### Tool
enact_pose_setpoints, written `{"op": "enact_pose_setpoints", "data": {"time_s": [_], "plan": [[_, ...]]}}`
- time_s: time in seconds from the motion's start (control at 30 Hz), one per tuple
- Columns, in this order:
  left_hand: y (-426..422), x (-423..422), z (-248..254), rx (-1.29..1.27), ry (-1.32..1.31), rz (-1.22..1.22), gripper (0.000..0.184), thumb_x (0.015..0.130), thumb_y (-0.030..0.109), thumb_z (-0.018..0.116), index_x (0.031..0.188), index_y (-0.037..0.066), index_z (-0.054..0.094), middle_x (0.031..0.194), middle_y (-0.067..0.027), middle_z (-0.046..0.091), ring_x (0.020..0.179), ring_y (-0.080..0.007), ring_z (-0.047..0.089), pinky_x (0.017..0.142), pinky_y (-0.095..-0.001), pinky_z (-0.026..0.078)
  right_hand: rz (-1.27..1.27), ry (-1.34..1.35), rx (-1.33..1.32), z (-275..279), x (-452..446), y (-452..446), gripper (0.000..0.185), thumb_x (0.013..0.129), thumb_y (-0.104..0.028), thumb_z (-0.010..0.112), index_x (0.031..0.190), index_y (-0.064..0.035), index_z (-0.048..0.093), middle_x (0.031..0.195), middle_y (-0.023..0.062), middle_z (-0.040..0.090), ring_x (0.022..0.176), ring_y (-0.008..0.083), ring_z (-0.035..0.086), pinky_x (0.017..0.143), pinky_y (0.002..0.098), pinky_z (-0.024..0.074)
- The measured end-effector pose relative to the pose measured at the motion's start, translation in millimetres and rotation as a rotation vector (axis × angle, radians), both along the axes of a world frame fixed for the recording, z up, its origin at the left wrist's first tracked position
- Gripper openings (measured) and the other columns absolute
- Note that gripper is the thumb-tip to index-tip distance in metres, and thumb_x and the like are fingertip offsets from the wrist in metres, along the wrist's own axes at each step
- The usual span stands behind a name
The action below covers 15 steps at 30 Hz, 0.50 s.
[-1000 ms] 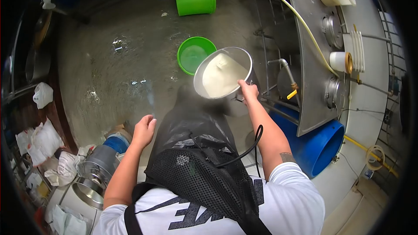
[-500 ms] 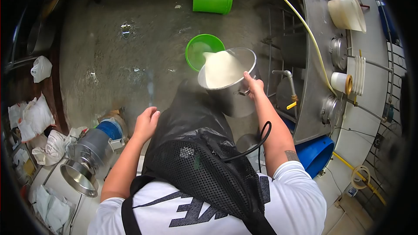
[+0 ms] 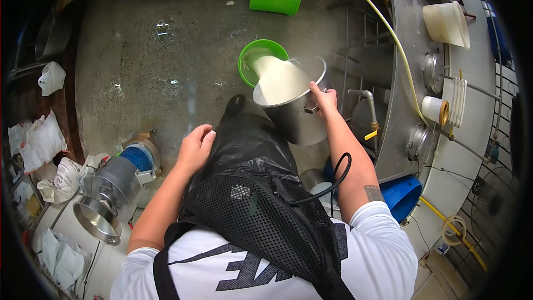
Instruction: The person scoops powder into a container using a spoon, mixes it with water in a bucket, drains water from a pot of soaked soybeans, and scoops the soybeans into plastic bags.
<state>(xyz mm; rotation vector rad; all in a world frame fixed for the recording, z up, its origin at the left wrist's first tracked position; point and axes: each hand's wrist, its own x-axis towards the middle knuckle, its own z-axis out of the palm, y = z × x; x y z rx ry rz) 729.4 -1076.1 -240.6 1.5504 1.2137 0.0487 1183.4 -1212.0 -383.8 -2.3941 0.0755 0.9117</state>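
From my remote station I see the metal pot (image 3: pixel 300 125) mid-frame, tipped toward the green bucket (image 3: pixel 247 60). I judge pouring partway: creamy liquid (image 3: pixel 280 80) enters the bucket, plenty remains. Right hand (image 3: pixel 325 100): fingers grasping the pot's rim; left hand (image 3: pixel 195 147): fingers loosely curled, empty.

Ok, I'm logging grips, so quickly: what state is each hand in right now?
Left hand: loosely open, nothing visible in it.
Right hand: closed, holding the tilted metal pot near its rim.
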Motion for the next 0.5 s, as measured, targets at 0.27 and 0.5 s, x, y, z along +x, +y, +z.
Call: {"op": "enact_pose_setpoints", "data": {"time_s": [0.27,0.5], "plan": [[6,13,11,-0.009,-0.082,0.04,0.036,0.102,0.026,0.064,0.123,-0.003,0.067,0.114,-0.0205,0.074,0.105,-0.0305,0.072,0.092,-0.0382,0.055,0.078,-0.067,-0.158,7,6,24,0.108,0.072,-0.055,0.093,0.142,0.0069,0.038,0.112,0.02,0.062,0.086,0.0261,0.067,0.065,0.0446,0.0596],[16,23,14,-0.005,-0.108,0.064,0.036,0.102,0.026,0.064,0.123,-0.003,0.067,0.114,-0.0204,0.074,0.105,-0.0311,0.072,0.092,-0.038,0.055,0.127,-0.004,-0.267,52,-4,67,0.116,0.069,-0.063,0.09,0.147,0.0066,0.039,0.142,0.0293,0.056,0.128,0.0417,0.06,0.096,0.0519,0.0575]]}}
